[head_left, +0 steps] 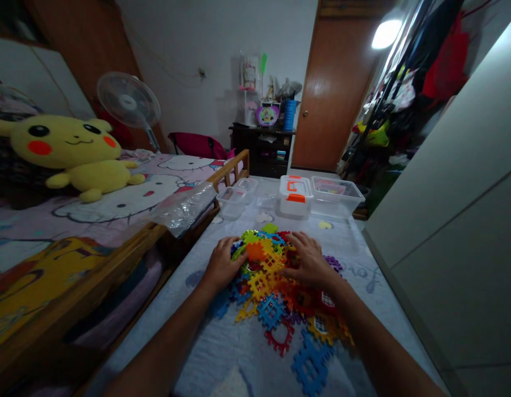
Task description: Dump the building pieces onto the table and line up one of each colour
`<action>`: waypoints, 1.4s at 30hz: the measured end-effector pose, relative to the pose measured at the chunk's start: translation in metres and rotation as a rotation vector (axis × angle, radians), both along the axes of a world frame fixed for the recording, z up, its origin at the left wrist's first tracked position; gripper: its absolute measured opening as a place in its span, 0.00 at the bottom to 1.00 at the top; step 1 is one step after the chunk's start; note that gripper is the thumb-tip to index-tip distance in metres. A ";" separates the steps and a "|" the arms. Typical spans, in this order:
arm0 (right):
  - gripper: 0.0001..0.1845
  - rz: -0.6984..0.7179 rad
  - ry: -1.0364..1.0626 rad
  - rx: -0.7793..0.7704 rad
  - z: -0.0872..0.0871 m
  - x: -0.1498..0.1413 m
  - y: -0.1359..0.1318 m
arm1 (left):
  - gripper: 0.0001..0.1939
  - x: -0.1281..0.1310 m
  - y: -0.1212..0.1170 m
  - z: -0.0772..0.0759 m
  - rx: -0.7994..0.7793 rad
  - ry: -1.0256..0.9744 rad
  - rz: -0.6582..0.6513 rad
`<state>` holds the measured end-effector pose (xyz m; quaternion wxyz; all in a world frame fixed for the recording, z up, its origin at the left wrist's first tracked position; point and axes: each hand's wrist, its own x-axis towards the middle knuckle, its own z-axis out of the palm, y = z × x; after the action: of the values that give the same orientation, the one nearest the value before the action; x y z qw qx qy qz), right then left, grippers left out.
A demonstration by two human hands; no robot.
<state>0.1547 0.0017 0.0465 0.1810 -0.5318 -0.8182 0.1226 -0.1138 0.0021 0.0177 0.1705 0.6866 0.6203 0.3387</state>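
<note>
A heap of colorful plastic interlocking pieces with toothed edges lies on the cloth-covered surface in front of me. My left hand rests against the heap's left side, thumb and fingers apart around blue and green pieces. On the opposite side, my right hand is spread over red and orange pieces, thumb pointing inward. Neither hand lifts a piece clear of the heap. Nearer to me lie a blue piece and a red piece with a heart-shaped opening. My palms hide some pieces.
Behind the heap stand a lidded clear box with orange latches, an open clear container and smaller clear tubs. A wooden bed rail runs along the left. White cabinet fronts border the right.
</note>
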 end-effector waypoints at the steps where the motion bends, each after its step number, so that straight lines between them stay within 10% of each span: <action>1: 0.52 0.045 -0.032 0.015 0.001 -0.012 0.000 | 0.24 -0.001 0.001 -0.003 -0.009 -0.038 -0.019; 4: 0.56 0.161 -0.088 0.020 0.005 -0.044 0.000 | 0.27 -0.003 0.003 -0.009 -0.034 -0.111 -0.083; 9: 0.21 0.162 -0.034 0.069 0.011 -0.056 -0.001 | 0.29 -0.011 -0.001 -0.007 -0.123 -0.259 -0.082; 20: 0.08 -0.126 0.343 0.163 0.006 0.039 -0.002 | 0.42 -0.013 0.023 -0.008 -0.056 -0.132 -0.049; 29: 0.32 -0.409 0.350 -0.152 -0.023 0.075 -0.012 | 0.47 -0.009 0.024 0.000 -0.222 0.094 -0.335; 36: 0.36 -0.206 0.362 -0.251 -0.031 0.056 -0.024 | 0.40 -0.001 0.014 0.008 -0.238 0.040 -0.517; 42: 0.27 0.024 0.464 -0.206 -0.025 0.057 -0.030 | 0.25 0.018 0.052 0.013 -0.067 0.132 -0.333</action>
<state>0.2114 -0.0279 0.0217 0.3074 -0.4952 -0.7442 0.3264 -0.0955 0.0543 0.0308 0.2057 0.7945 0.5189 0.2393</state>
